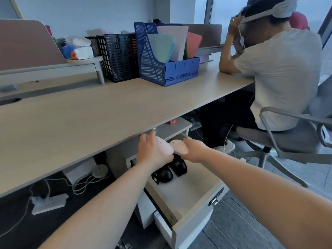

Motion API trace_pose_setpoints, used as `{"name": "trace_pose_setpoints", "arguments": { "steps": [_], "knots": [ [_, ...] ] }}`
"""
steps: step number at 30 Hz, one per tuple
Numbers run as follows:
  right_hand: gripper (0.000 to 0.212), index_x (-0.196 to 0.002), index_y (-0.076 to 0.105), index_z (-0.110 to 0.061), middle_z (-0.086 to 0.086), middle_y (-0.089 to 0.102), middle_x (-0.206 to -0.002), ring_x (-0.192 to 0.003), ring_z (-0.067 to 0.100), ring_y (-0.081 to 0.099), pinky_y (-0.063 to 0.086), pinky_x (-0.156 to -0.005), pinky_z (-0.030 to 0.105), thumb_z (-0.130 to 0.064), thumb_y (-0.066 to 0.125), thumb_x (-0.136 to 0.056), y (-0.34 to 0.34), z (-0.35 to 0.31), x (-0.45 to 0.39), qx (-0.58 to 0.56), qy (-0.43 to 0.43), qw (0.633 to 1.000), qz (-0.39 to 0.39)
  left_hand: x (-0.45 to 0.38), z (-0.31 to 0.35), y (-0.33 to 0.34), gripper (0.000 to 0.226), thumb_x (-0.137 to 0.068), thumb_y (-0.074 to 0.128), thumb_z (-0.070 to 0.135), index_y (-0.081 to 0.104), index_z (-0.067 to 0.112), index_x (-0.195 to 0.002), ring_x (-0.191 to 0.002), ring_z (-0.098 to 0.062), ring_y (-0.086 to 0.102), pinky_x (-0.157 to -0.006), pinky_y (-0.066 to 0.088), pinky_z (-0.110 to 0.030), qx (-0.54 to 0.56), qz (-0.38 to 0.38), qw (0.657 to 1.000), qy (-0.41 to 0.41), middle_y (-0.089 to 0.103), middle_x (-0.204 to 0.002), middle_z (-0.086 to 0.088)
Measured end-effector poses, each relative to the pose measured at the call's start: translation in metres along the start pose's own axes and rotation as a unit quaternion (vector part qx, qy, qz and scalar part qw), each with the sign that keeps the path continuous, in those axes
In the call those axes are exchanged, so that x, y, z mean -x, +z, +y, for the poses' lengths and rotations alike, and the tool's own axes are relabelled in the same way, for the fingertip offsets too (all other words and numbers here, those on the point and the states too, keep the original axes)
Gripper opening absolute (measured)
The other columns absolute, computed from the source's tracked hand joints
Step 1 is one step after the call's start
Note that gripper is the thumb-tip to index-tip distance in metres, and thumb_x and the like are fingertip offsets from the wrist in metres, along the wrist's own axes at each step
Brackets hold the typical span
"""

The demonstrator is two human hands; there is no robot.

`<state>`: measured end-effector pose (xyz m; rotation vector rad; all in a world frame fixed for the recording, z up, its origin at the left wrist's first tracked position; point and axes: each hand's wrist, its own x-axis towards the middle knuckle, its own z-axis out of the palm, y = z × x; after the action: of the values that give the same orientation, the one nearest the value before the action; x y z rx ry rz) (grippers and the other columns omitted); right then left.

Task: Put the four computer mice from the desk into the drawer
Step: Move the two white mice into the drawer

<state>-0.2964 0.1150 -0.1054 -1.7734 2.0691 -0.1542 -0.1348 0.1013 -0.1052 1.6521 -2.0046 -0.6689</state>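
Note:
The drawer (190, 200) of a pedestal under the desk stands pulled open. Two black mice (164, 174) (179, 164) lie side by side at its back. My left hand (152, 151) holds a pale pink mouse (164, 145) over the back of the drawer. Next to it, my right hand (193, 150) grips a second pale pink mouse (178, 145). Both pink mice are just above the black ones. The near half of the drawer floor is bare.
The desk top (80, 119) overhangs the drawer's back. A blue file holder (167, 69) and a black one (116, 56) stand on it. A person sits on an office chair (291, 141) at right. A power strip (49, 203) and cables lie on the floor.

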Motion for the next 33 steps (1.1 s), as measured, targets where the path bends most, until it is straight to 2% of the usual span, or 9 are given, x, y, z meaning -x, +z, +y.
{"name": "trace_pose_setpoints", "arguments": {
  "steps": [4,9,14,17,22,28,33],
  "knots": [
    [0.054,-0.132,0.045,-0.007,0.011,0.054,-0.132,-0.121,0.029,0.052,0.043,-0.095,0.034,-0.031,0.063,-0.087,0.029,0.013,-0.001,0.034,0.027,0.998,-0.036,0.016,-0.01,0.031,0.098,-0.067,0.071,0.042,0.017,0.02,-0.145,-0.135,-0.024,0.03,-0.103,0.036,-0.037,-0.05,-0.061,0.996,-0.031,0.025,-0.142,-0.005],
    [0.05,-0.128,0.045,-0.005,0.016,0.056,-0.128,-0.116,0.032,0.056,0.049,-0.09,0.037,-0.027,0.061,-0.086,0.062,0.03,-0.008,0.094,0.031,0.992,-0.083,0.028,-0.026,0.067,0.099,-0.064,0.067,0.047,0.016,0.027,-0.146,-0.13,-0.026,0.033,-0.097,0.041,-0.036,-0.117,-0.134,0.983,-0.046,0.03,-0.137,-0.007],
    [0.044,-0.129,0.045,0.0,0.02,0.054,-0.132,-0.12,0.034,0.054,0.047,-0.097,0.039,-0.021,0.053,-0.092,0.072,0.039,-0.014,0.151,0.028,0.979,-0.135,0.023,-0.028,0.093,0.101,-0.062,0.071,0.049,0.018,0.025,-0.145,-0.124,-0.029,0.042,-0.097,0.041,-0.037,-0.204,-0.232,0.951,-0.03,0.037,-0.134,-0.011],
    [0.046,-0.135,0.038,0.003,0.022,0.047,-0.137,-0.126,0.036,0.049,0.044,-0.099,0.038,-0.019,0.049,-0.095,0.071,0.039,-0.014,0.179,0.019,0.973,-0.143,0.017,-0.026,0.106,0.104,-0.062,0.075,0.051,0.018,0.025,-0.145,-0.124,-0.03,0.043,-0.095,0.042,-0.039,-0.243,-0.27,0.931,-0.026,0.037,-0.135,-0.011],
    [0.053,-0.135,0.04,0.002,0.021,0.047,-0.138,-0.126,0.032,0.049,0.044,-0.098,0.034,-0.023,0.057,-0.092,0.075,0.044,-0.013,0.21,0.019,0.963,-0.17,0.012,-0.022,0.119,0.09,-0.065,0.075,0.044,0.029,0.021,-0.139,-0.126,-0.029,0.04,-0.097,0.041,-0.04,-0.251,-0.274,0.928,-0.02,0.037,-0.134,-0.009],
    [0.073,-0.139,0.033,-0.001,0.017,0.044,-0.14,-0.129,0.031,0.046,0.045,-0.102,0.038,-0.036,0.067,-0.086,0.083,0.046,-0.019,0.224,0.011,0.956,-0.189,0.013,-0.027,0.128,0.104,-0.054,0.079,0.063,0.031,0.021,-0.137,-0.126,-0.026,0.038,-0.099,0.036,-0.039,-0.294,-0.25,0.923,0.01,0.04,-0.131,-0.007],
    [0.057,-0.128,0.049,-0.004,0.014,0.057,-0.128,-0.118,0.03,0.057,0.05,-0.094,0.037,-0.031,0.07,-0.082,0.088,0.052,-0.023,0.221,0.006,0.956,-0.193,0.013,-0.029,0.131,0.103,-0.051,0.08,0.065,0.035,0.021,-0.133,-0.124,-0.026,0.041,-0.097,0.038,-0.04,-0.293,-0.243,0.924,0.035,0.042,-0.129,-0.005]
  ]
}}
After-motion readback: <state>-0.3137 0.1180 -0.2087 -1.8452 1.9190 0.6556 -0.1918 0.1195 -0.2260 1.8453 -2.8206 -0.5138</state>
